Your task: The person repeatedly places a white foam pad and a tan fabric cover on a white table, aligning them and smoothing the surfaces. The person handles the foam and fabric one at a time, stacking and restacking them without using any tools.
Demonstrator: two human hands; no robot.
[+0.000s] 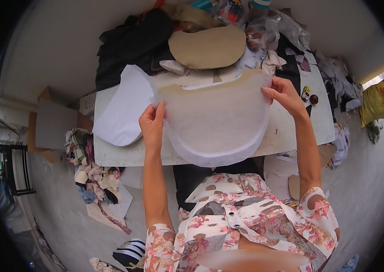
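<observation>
While the left hand (152, 119) is pinching the curved white panel (217, 120) by its left edge, the right hand (286, 94) is gripping its right edge, spreading it over the near side of the table (307, 130); its rounded outline is looking already shaped, while any remaining work isn't showing.

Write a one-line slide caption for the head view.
The left hand and right hand hold a round-bottomed white sheet near its upper corners at a cluttered table.
</observation>
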